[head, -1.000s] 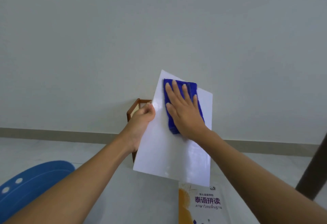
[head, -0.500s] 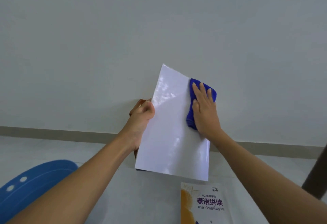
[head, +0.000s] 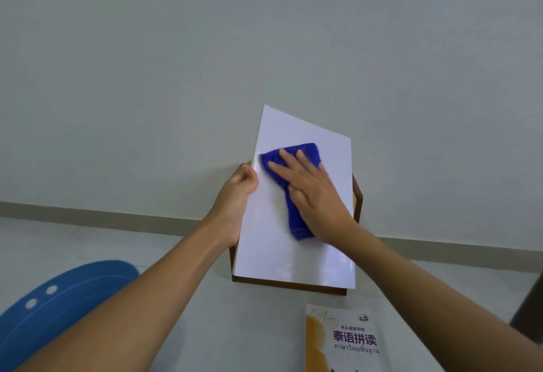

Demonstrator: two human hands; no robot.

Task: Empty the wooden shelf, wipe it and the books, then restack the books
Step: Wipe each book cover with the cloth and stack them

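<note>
Wiping: right hand (head: 316,195) is pressing cloth (head: 293,192) flat on book (head: 273,248).
Bracing: left hand (head: 239,192) is gripping the book's edge; advisably firmly.

Glossy white book cover (head: 282,254), fuzzy blue cloth (head: 296,219), dark wood shelf (head: 358,201).

The brown wooden shelf (head: 357,198) is almost wholly hidden behind the glossy white book (head: 296,248); only slivers of frame peek out. The folded blue cloth (head: 295,219) is half buried under the right hand (head: 316,195). The orange-and-white book with purple lettering (head: 343,339) runs off the bottom edge. The blue plastic chair (head: 55,307) is cropped at the left.
</note>
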